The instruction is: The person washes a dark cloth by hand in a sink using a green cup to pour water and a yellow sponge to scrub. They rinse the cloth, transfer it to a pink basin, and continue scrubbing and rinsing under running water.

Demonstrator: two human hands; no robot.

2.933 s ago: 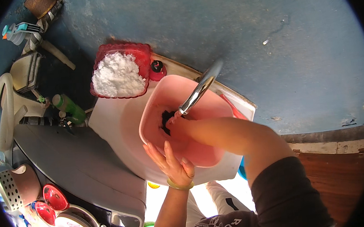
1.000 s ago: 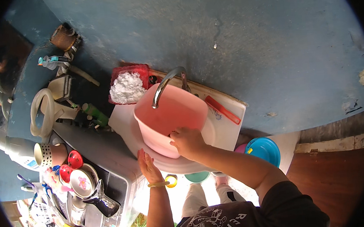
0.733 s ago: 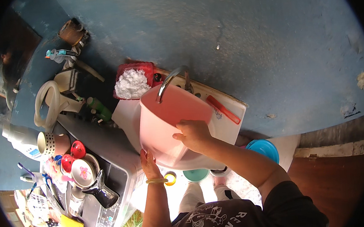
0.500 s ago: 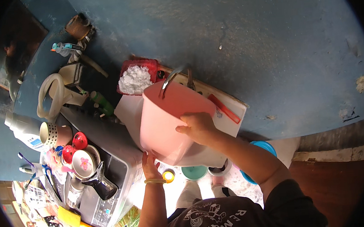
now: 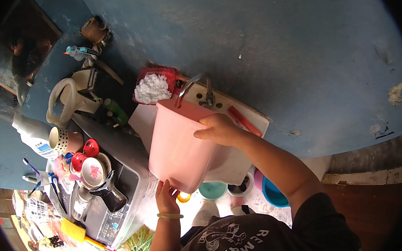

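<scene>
A pink plastic bucket (image 5: pixel 179 146) is tilted over the white sink (image 5: pixel 238 163), its mouth toward the wall and its base toward me. My right hand (image 5: pixel 218 129) grips the rim on the right, thumb lying on the outer wall. Under the lower left of the base, my left hand (image 5: pixel 168 200) supports it with its fingers, partly hidden by the bucket. A bangle circles my left wrist. The curved metal faucet (image 5: pixel 191 82) reaches over the mouth, its tip at the rim. The bucket's inside is mostly out of sight.
Left of the faucet, a red tray (image 5: pixel 170 73) holds white powdery material (image 5: pixel 152 88). A red bar (image 5: pixel 244 121) lies on the sink's back ledge. On the left, a washing machine (image 5: pixel 138 178) bears bowls, bottles and a dark jug (image 5: pixel 111 193). Basins, one blue (image 5: pixel 274 193), stand below.
The bucket has come toward me and slightly left, turning so less of its inside shows. More of the faucet and sink ledge is visible. Both hands still hold the bucket.
</scene>
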